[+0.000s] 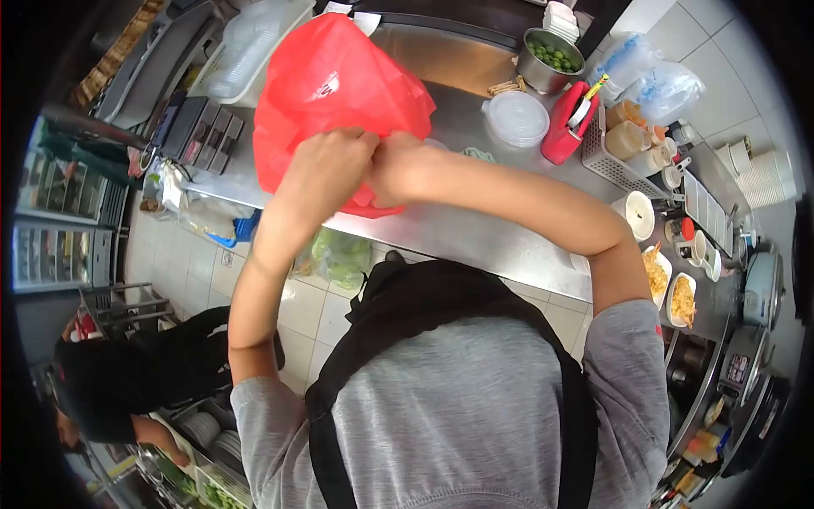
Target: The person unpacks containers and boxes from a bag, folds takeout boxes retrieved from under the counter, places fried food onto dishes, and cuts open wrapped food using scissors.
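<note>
A large red plastic bag stands puffed up on the steel counter, its contents hidden. My left hand is closed on the near side of the bag, knuckles up. Right beside it, my right hand is closed too, bent at the wrist, with red plastic showing below and behind it. The two hands meet at the fingertips, so the exact pinch on the plastic is hidden.
To the right are a lidded round tub, a red tape dispenser, a pot of green limes and a basket of bottles. A card-style terminal box sits left. A person in black stands behind at lower left.
</note>
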### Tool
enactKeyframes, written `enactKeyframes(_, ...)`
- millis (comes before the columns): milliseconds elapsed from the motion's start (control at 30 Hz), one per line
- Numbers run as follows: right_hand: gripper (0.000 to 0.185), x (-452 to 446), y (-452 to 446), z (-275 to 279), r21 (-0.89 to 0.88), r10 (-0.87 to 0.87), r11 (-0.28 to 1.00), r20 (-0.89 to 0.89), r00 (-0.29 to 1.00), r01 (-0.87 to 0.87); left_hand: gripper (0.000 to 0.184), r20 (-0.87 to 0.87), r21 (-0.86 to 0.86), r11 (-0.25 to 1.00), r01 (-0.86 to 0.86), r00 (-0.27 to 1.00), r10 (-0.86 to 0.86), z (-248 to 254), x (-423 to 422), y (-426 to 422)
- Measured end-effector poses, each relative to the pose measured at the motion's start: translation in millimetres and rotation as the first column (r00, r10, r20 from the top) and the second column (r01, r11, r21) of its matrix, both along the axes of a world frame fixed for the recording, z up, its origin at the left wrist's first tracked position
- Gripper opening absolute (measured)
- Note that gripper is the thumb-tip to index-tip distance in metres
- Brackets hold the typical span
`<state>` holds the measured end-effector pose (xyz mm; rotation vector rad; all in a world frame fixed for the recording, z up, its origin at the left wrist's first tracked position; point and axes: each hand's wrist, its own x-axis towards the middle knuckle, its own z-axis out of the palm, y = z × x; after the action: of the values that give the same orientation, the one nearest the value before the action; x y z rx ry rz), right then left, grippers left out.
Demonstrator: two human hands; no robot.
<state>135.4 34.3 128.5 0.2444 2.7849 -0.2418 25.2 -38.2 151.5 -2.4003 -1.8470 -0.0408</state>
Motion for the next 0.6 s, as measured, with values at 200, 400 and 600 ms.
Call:
enactKeyframes(200,0.042,23.4,31.7,-19.8,0.265,-0.084,0.963,0.169,0.982,0.037,0.023,-0.330,-0.227,0.939,-0.257,0.928,0.174,-76.1,-36.5,-4.7)
enactKeyframes(400,0.028,27.2,42.9,-32.4,0.398,0.107,0.912,-0.002,0.994,-0.098,0.033,-0.206,-0.524,0.812,-0.258,0.963,0.173,-108.5,-68.6,25.4)
enactKeyframes(600,0.025,30.3,44.7,-12.1,0.383,0.055,0.915,0.196,0.979,-0.129,0.024,0.773,-0.635,0.757,-0.157,-0.150,0.617,-79.6,-66.4,39.9)
